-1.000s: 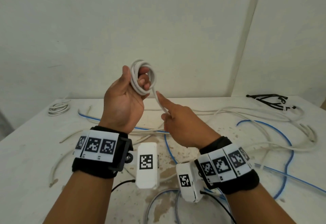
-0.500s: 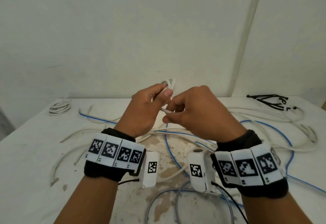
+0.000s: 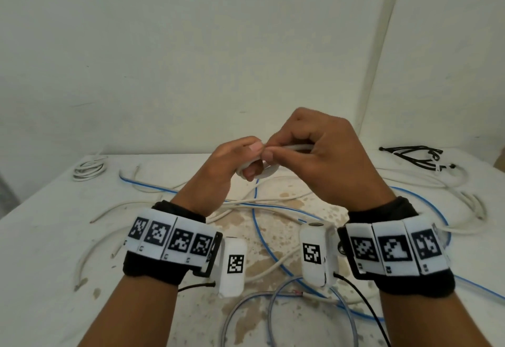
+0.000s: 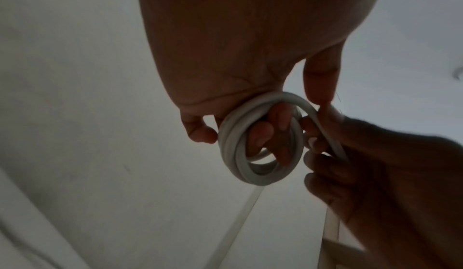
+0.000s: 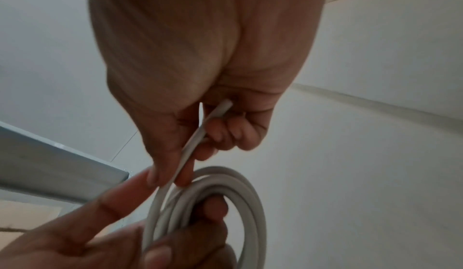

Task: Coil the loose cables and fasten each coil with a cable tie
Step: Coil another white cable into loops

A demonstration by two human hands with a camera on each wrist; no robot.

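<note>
Off to the far left of the hands, a finished white coil (image 3: 88, 168) lies on the tabletop (image 3: 41, 237), parked well apart from the work, probably so it cannot tangle again with the loose runs.

Nearer, the left hand (image 3: 218, 171) is raised above the tabletop with its fingers (image 4: 260, 134) threaded through the middle of a small white cable coil (image 4: 250, 154) and the thumb closing from outside. That hold looks meant to keep the turns stacked and stop them springing open. The coil sits between the two hands, touching both.

Just to its right, the right hand (image 3: 322, 160) pinches the white cable's free end (image 5: 220, 107) between thumb and forefinger, the other fingers curled under it. The stub pokes out past the knuckles in the right wrist view, so little slack is left. Judging by this, the last turn is being laid or the tail tucked, and the tie comes next.

Below and around both hands, loose white cables (image 3: 246, 201) and blue cables (image 3: 262, 237) sprawl across the stained tabletop, waiting their turn.

Far to the right, beyond the right hand, a bunch of black cable ties (image 3: 418, 155) lies at the tabletop's back edge, within reach but untouched.
</note>
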